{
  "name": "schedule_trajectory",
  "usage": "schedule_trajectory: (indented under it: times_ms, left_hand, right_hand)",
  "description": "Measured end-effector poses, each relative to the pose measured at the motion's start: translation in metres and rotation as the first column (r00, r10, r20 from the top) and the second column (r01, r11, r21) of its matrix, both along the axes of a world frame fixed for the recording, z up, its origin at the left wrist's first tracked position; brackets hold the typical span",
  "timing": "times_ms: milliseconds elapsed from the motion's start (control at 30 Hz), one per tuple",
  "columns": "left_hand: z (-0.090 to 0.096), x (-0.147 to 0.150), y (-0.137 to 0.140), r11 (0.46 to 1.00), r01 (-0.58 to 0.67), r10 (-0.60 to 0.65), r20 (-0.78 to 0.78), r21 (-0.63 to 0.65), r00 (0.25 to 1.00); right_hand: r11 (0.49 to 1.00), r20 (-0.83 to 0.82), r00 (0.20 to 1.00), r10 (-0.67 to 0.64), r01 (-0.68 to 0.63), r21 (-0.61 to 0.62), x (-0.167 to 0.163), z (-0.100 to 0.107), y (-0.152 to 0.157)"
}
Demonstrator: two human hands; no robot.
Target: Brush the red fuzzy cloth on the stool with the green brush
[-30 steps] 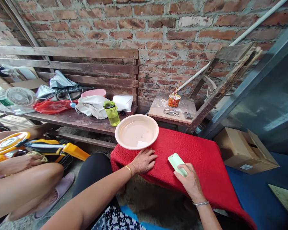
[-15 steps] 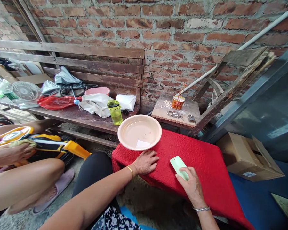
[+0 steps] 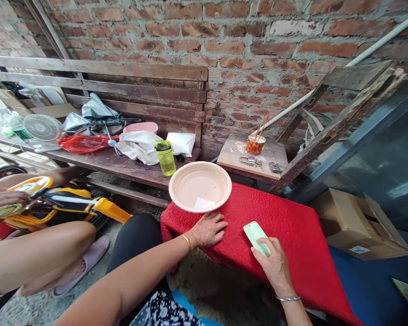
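My left hand (image 3: 209, 230) lies flat on the red cloth (image 3: 285, 217), fingers a little spread, just in front of the basin. My right hand (image 3: 274, 262) grips a light green oblong scrub brush (image 3: 255, 232) with a small hole near its far end; it is against the cloth and any bristles are hidden beneath. The pale pink basin (image 3: 180, 194) stands on the cloth's far left corner, holding water that reflects a bright patch.
Behind, a wooden bench (image 3: 122, 163) bears a green bottle (image 3: 165, 158), bags and a fan (image 3: 42, 127). A small wooden table (image 3: 231, 151) holds a cup (image 3: 255, 145) and padlocks (image 3: 274, 167). A cardboard box (image 3: 350, 226) stands right. Another person's hand (image 3: 5, 201) holds a cloth by a yellow-black object (image 3: 71, 201).
The view has shifted slightly. My hands and the brush stay in nearly the same place on the cloth. At left, the other person's hand has moved along the yellow-black object.
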State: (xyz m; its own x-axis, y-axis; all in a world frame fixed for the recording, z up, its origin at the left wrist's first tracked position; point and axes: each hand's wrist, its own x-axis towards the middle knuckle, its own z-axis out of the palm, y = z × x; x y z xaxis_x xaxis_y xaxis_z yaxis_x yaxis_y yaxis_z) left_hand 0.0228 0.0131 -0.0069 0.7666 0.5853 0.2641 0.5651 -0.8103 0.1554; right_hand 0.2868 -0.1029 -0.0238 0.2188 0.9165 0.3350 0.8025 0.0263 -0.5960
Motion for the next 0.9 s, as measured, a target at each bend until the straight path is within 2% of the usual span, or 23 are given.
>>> schedule_trajectory:
  times_ms: [900]
  left_hand:
    - [0.0024, 0.0004, 0.0, 1.0, 0.002, -0.001, 0.003, -0.01, 1.0]
  right_hand:
    - [0.999, 0.064, 0.997, -0.038, 0.037, 0.028, -0.0012, -0.0043, 0.0021]
